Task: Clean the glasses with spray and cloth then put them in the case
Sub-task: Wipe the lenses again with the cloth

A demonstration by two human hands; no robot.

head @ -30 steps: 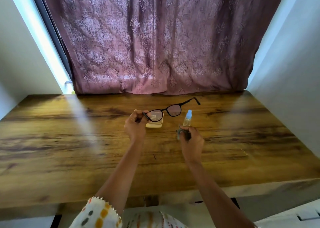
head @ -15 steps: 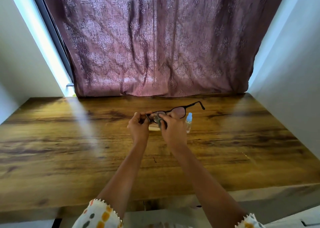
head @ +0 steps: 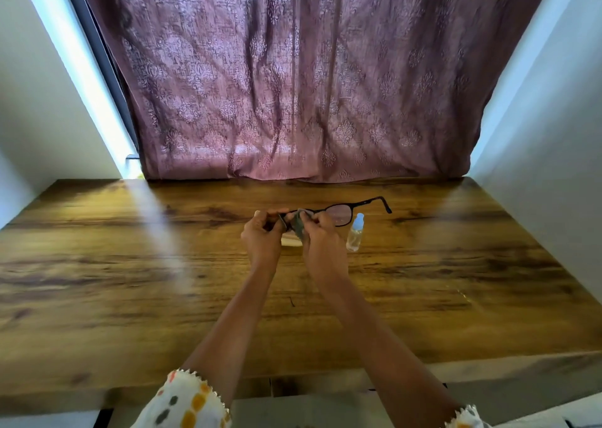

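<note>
Black-framed glasses [head: 345, 211] are held above the wooden table [head: 130, 281]. My left hand [head: 262, 240] grips the frame's left end. My right hand [head: 321, 237] pinches a small grey cloth [head: 298, 224] around the left lens. The right lens and right temple arm stick out to the right, uncovered. A small clear spray bottle [head: 355, 234] with a pale blue cap stands on the table just right of my right hand. A cream-coloured case [head: 290, 241] lies on the table beneath my hands, mostly hidden by them.
A mauve patterned curtain [head: 303, 79] hangs behind the table's far edge. White walls [head: 553, 134] close in on both sides. The table's near edge [head: 97, 395] runs across the bottom of the view.
A second ago my right hand was at the spray bottle; it has let go of it and brought the cloth onto the left lens. The left hand kept holding the glasses.
</note>
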